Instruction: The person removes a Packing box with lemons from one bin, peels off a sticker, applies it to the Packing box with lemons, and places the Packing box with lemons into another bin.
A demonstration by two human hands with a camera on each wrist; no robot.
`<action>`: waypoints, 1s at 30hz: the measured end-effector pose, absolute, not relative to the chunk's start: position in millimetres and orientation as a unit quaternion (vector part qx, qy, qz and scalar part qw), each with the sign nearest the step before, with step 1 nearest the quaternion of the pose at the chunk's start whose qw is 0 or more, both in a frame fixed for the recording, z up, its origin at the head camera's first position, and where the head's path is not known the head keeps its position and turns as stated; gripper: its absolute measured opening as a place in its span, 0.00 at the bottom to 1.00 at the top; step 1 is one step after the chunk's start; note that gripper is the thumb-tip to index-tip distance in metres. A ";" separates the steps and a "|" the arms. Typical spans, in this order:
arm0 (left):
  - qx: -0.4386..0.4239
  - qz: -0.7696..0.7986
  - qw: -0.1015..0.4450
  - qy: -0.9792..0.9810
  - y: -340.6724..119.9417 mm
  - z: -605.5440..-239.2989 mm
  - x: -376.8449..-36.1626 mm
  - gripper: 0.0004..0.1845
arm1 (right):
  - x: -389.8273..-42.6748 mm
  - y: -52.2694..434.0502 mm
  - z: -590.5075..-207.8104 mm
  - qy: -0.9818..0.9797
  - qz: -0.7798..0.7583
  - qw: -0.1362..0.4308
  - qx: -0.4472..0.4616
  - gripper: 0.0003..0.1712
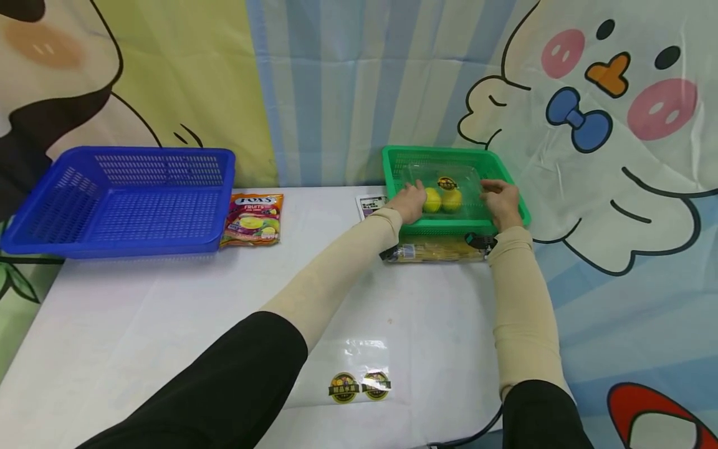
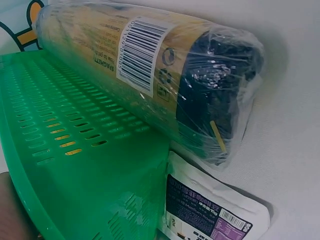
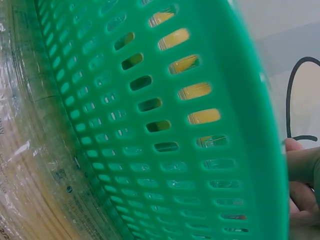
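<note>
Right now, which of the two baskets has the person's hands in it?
The green basket on the right: both hands reach into it, around a clear pack of yellow fruit. The blue basket on the left is untouched.

I have long tan sleeves down to my wrists, with black sleeves over them up high, and my left hand and right hand are bare

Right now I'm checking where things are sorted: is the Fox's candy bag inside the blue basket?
No, the Fox's candy bag lies on the table beside the blue basket, outside it.
</note>
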State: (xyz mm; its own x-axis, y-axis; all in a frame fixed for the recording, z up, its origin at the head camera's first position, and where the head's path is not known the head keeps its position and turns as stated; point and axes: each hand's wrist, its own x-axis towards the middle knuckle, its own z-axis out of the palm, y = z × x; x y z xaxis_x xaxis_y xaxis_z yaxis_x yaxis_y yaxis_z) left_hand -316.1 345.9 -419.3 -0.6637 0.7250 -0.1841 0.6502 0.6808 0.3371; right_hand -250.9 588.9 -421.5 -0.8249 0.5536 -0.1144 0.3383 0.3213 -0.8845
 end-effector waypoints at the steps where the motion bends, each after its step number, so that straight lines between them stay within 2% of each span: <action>1: 0.380 0.122 0.154 0.904 346.3 -419.3 -316.2 0.37 | -250.9 588.8 -421.3 -0.806 0.513 0.103 -0.276 0.26; 18: 0.367 0.132 0.145 0.909 336.4 -415.6 -308.9 0.36 | -251.7 578.7 -419.8 -0.830 0.487 0.071 -0.261 0.26; 25: 0.365 0.091 0.112 0.920 327.6 -414.0 -309.8 0.44 | -247.3 574.0 -416.0 -0.842 0.467 0.104 -0.250 0.32; 30: 0.357 0.064 0.096 0.927 307.2 -402.2 -317.1 0.51 | -243.4 568.6 -407.2 -0.863 0.440 0.089 -0.230 0.43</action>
State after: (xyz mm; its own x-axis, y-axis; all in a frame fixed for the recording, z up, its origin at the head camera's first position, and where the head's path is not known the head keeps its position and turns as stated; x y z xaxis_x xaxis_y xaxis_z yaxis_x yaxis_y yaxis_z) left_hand -317.1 307.2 -402.2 -0.7261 0.6748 -0.1319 0.6504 0.7363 0.1866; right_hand -243.4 568.6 -407.2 -0.8785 0.4752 -0.0484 0.3182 0.5068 -0.8012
